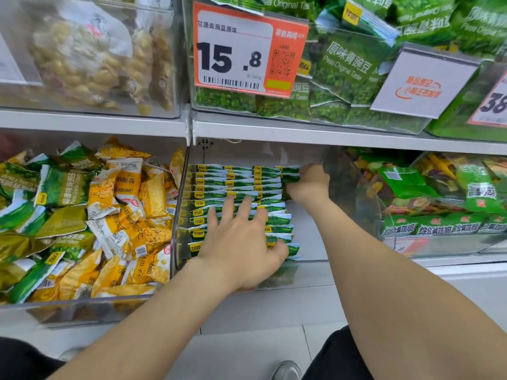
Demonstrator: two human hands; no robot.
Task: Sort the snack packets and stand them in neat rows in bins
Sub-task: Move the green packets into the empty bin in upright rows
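My left hand (241, 242) flat, fingers spread, steadying green packets (219, 182) upright; beyond it, my right hand (310, 185) grasping end ones, likely squaring row.

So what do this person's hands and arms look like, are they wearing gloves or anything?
No gloves: the left hand and the right hand are both bare. The forearms are bare too as far as the frame shows, with no sleeve, watch, ring or bracelet in sight. Lower down, dark clothing covers the legs, and a grey shoe shows.
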